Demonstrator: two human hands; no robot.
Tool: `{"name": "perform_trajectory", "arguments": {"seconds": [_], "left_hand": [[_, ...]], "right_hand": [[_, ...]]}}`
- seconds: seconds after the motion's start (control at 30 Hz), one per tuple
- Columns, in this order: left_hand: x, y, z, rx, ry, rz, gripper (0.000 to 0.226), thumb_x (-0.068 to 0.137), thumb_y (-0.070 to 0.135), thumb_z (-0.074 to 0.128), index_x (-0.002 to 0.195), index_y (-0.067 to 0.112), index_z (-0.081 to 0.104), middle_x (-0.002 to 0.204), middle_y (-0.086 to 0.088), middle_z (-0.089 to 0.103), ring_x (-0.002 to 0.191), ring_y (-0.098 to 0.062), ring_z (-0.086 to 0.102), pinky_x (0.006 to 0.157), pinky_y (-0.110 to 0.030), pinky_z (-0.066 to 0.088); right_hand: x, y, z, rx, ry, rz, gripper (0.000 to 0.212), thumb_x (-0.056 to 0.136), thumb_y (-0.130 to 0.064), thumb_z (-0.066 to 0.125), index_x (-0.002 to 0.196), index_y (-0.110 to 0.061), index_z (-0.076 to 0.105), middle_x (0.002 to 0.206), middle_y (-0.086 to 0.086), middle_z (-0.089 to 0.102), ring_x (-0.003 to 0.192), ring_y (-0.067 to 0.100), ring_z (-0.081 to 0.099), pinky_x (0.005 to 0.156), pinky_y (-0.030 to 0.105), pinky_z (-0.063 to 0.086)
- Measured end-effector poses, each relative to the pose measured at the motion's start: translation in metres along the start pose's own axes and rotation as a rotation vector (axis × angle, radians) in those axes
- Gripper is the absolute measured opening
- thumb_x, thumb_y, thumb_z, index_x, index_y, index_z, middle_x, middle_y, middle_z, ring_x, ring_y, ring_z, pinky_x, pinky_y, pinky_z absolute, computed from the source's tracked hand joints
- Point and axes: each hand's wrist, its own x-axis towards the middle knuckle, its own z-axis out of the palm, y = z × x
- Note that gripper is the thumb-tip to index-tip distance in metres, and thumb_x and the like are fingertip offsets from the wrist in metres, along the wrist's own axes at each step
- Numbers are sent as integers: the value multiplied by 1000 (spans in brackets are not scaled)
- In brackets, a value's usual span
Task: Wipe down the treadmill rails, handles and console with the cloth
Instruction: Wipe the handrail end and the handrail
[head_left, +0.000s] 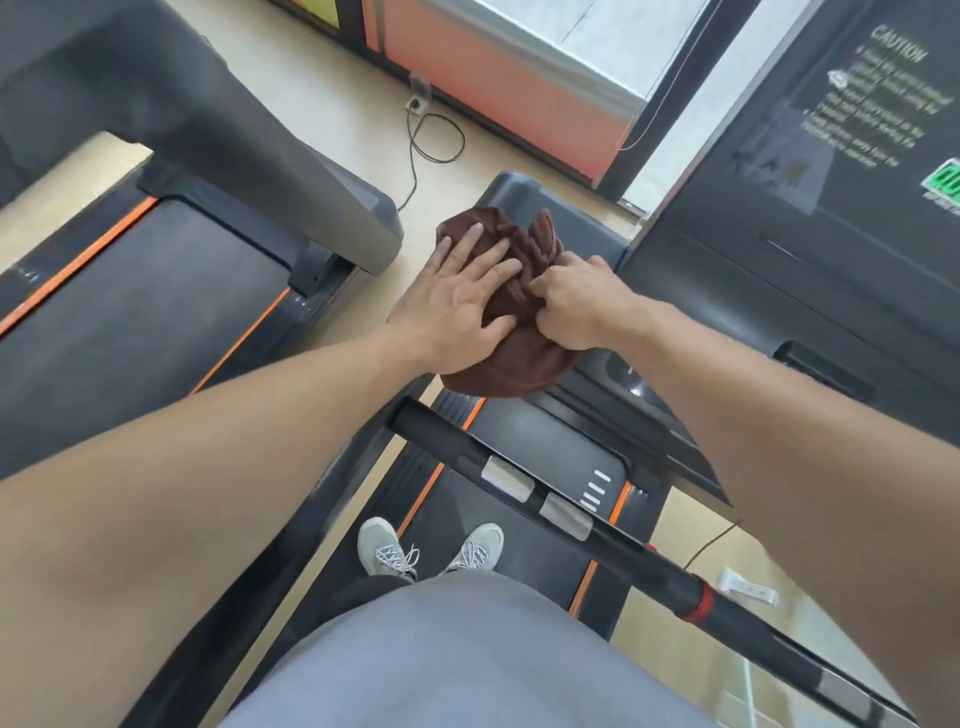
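Note:
A brown cloth (511, 353) lies bunched between both my hands, above the front end of the treadmill. My left hand (460, 293) lies flat on the cloth with its fingers spread and straight. My right hand (576, 301) grips a fold of the cloth with curled fingers. The black console (831, 208) with its caution label rises at the right. A black handlebar (597, 535) with silver grip plates and a red ring runs diagonally below my arms. Under it is the black belt (540, 447) with orange edge stripes.
A second treadmill (156, 291) with a grey upright post (291, 171) stands at the left. A power cord (415, 156) runs from a floor socket at the back. My grey shoes (431, 551) stand on the belt. A glass door with a red lower panel is behind.

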Motion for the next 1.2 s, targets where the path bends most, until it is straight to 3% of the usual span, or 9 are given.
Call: {"name": "perform_trajectory", "arguments": {"seconds": [0.13,0.3,0.5,0.63,0.77,0.83,0.9,1.0,1.2], "left_hand": [[-9,1,8,-10,151,40,66,93,56,46,150,22,47,162,2,37,156,-22,15,128,-45,10],[-7,2,12,54,173,25,68,96,57,41,152,19,46,164,1,34,157,-22,13,127,-45,10],[-4,0,6,-42,148,30,63,93,41,45,152,18,43,165,4,31,157,-20,8,128,-44,3],[-5,1,1,-186,157,22,58,90,27,43,148,17,48,162,6,36,157,-18,12,128,-40,1],[-7,1,-2,-279,181,16,57,89,21,41,146,17,51,158,8,43,155,-16,18,128,-35,1],[-8,2,-1,-251,183,18,57,91,21,40,147,17,50,159,8,42,155,-15,18,128,-35,1],[-11,2,2,-202,187,12,56,93,21,39,148,16,49,160,6,41,155,-15,18,128,-35,2],[-13,3,6,-151,237,-22,53,94,18,42,146,12,53,157,1,45,154,-17,23,128,-36,8],[-9,4,7,-149,321,-59,45,92,7,44,133,6,61,145,-7,58,148,-24,36,124,-41,22]], "right_hand": [[-10,-10,-4,-151,25,44,22,95,-29,44,74,-23,50,84,-8,54,103,22,55,87,40,27],[4,-35,11,-392,-137,150,38,104,-44,38,126,-31,66,132,-3,64,128,24,41,99,40,27],[6,-19,19,-122,72,47,20,100,-25,40,85,-20,53,101,4,71,117,31,45,97,43,29],[5,-8,20,-16,125,14,10,87,-20,49,80,-21,57,79,-2,58,106,26,50,88,38,30],[-10,-11,13,-18,117,65,12,84,-25,50,78,-20,59,79,1,60,97,28,61,81,38,29],[-18,-19,11,-143,93,105,17,90,-28,45,80,-25,59,92,5,68,104,27,59,90,40,32],[-16,-29,17,-204,27,146,32,97,-30,38,108,-22,67,120,9,69,118,29,53,103,42,30],[-9,-35,36,-37,68,244,64,96,-31,34,153,-2,34,150,13,50,135,33,41,112,45,24],[-17,-44,49,140,220,211,79,93,-24,38,163,-5,7,171,10,15,157,24,15,128,41,6]]}}
